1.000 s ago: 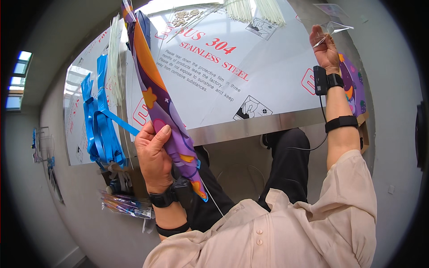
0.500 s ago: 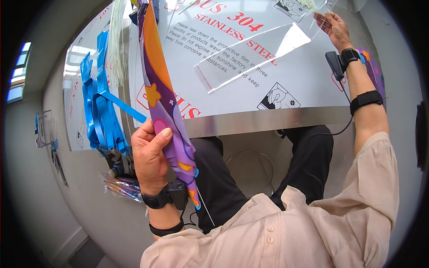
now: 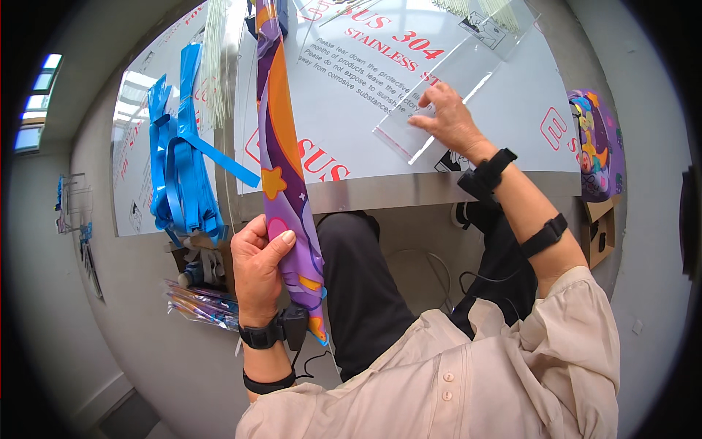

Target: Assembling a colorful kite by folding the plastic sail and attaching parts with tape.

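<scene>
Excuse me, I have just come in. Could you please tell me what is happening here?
A person grips a long purple bundle in the left hand, near its lower end. The right hand is over a clear sleeve on the table, thumb and fingers apart; whether it touches the sleeve, I cannot tell. The bundle is outside the sleeve. Blue strips lie to the left.

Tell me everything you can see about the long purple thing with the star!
The long purple thing looks like thin, smooth cloth or plastic, bunched narrow, with orange and pink patches and an orange star. The left hand grips its lower half. It slants across the table's edge, tapered end low, top leaving the picture.
</scene>
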A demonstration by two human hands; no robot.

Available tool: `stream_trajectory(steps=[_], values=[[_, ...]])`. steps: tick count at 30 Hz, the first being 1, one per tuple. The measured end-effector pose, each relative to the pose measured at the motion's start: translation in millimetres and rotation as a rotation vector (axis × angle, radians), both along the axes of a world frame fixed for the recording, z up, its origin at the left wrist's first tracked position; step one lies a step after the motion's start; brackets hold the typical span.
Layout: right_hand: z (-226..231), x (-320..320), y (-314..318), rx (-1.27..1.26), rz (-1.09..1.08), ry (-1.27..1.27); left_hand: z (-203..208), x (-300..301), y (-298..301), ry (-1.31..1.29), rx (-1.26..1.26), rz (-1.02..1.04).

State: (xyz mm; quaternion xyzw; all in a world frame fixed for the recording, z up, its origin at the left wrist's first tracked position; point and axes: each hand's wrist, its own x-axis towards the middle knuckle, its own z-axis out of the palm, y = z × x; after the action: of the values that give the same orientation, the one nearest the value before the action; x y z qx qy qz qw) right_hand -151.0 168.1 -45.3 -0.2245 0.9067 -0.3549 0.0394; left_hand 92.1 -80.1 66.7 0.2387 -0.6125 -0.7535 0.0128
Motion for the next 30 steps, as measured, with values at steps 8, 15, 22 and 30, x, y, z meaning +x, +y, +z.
stream_trajectory(steps=[8, 15, 22, 30], values=[[-22, 70, -12, 0.125, 0.009, 0.242, 8, 53, 4, -0.067, -0.071, -0.062], [-24, 75, -21, 0.121, -0.079, 0.283, 0, 99, 17, -0.146, -0.061, -0.070], [-20, 57, -29, 0.399, -0.027, 0.347, -11, 113, 34, -0.228, -0.042, -0.178], [-34, 48, -19, 0.239, -0.099, 0.404, -7, 133, 31, -0.357, -0.114, -0.318]])
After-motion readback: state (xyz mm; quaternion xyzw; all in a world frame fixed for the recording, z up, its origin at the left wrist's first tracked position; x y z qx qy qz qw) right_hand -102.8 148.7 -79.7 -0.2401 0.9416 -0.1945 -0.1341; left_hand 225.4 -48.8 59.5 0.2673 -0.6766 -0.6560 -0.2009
